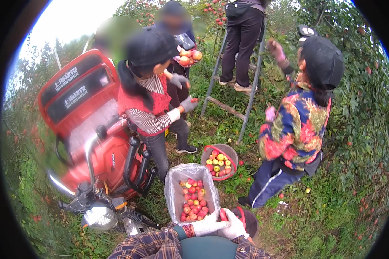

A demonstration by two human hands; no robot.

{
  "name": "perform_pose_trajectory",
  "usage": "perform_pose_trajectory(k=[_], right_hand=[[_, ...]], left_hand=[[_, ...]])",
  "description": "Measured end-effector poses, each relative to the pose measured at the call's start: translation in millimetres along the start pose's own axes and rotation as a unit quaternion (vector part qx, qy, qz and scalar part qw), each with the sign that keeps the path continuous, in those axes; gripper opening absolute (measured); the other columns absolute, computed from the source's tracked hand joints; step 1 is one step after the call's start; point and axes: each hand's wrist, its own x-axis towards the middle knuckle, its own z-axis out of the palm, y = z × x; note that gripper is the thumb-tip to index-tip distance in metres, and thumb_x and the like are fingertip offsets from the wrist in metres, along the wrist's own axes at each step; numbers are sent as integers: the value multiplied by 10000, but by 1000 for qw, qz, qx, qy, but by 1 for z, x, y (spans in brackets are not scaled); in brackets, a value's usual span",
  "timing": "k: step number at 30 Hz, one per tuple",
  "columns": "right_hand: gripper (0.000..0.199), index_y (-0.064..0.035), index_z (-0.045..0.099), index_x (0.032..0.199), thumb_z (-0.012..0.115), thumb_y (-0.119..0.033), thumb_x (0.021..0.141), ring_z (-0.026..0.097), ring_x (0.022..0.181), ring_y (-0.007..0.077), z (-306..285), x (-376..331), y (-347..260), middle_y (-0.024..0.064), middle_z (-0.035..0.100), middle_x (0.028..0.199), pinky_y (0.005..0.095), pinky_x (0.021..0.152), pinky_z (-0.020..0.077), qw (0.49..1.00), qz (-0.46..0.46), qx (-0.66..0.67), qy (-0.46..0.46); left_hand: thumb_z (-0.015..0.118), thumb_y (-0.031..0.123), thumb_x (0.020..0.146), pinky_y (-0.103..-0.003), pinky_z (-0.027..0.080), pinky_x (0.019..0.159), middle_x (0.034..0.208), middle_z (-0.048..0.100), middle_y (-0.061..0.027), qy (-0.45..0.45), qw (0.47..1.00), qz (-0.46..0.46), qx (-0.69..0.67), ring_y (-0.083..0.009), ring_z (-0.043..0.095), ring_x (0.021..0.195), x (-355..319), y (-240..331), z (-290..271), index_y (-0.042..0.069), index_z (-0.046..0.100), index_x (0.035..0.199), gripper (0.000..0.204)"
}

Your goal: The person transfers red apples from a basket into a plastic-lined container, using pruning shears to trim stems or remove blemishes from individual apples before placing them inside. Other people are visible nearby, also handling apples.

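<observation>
My left hand (206, 225) and my right hand (234, 225), both in white gloves, meet at the near rim of a box lined with clear plastic (173, 190). The box holds several red and yellow apples (193, 200). My right hand grips the red handle (223, 214) of a dark basket (250, 221) just right of the box. My left hand lies against the right one by the plastic liner; whether it grips anything is hidden. My sleeves are plaid.
A red three-wheeled cart (88, 129) stands left. A person in a red vest (149, 101) stands beside it. A second basket of apples (219, 162) sits on grass. Another person (296, 129) crouches right; one stands on a ladder (240, 82). Someone behind holds apples (189, 57).
</observation>
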Motion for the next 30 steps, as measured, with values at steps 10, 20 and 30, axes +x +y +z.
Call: perform_pose_trajectory(k=[10, 20, 30], right_hand=[[599, -12, 400, 1334, 620, -208, 812, 537, 907, 110, -52, -30, -16, 35, 572, 1031, 255, 812, 440, 978, 7, 207, 0], [226, -49, 484, 1014, 551, -143, 820, 490, 552, 108, -70, -49, -1, 32, 536, 756, 249, 496, 412, 840, 157, 516, 57], [247, -50, 518, 1061, 578, -150, 844, 568, 764, 116, -64, -63, 2, 34, 590, 863, 264, 698, 466, 897, 166, 408, -41]], left_hand=[[647, 254, 822, -441, 472, 918, 1275, 452, -132, 4, 932, -5, -363, -282, 521, 1123, -11, -10, -10, 35, 349, 1345, 641], [537, 208, 910, -339, 497, 775, 1054, 581, -139, 204, 895, -40, -395, -209, 599, 875, -25, -111, -57, -26, 447, 1229, 406], [566, 192, 887, -346, 505, 760, 1009, 607, -117, 105, 975, 47, -192, -223, 616, 864, 9, -119, -13, -12, 507, 1160, 346]])
